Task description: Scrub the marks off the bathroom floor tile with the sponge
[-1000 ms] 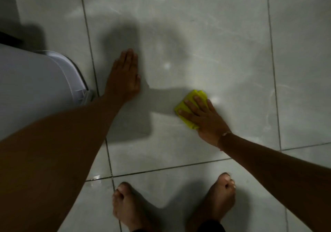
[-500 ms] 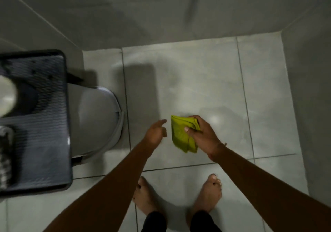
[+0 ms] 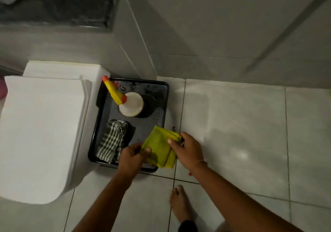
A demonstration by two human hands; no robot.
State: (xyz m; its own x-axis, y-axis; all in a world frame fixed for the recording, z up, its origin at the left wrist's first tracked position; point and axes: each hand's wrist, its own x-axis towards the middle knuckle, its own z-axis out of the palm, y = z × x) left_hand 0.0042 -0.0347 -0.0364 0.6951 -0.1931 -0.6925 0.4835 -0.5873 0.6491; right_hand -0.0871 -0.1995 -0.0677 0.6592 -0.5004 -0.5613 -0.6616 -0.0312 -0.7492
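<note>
The yellow-green sponge (image 3: 160, 146) looks like a thin folded cloth. Both hands hold it in the air, over the near right corner of a black tray (image 3: 165, 95). My left hand (image 3: 132, 157) pinches its lower left edge. My right hand (image 3: 188, 150) grips its upper right edge with thumb on top. The pale grey floor tile (image 3: 232, 124) lies to the right of the tray, glossy, with no mark that I can make out.
The tray stands raised beside a white toilet (image 3: 41, 133) and holds a white spray bottle (image 3: 131, 104) with a yellow trigger and a checked cloth (image 3: 112, 140). Grey tiled walls (image 3: 215, 25) close the back. My bare foot (image 3: 179, 203) stands on the floor below.
The sponge has left the floor tile and risen over the tray. My left hand, flat on the floor one second ago, now grips the sponge too. The view has swung up and left.
</note>
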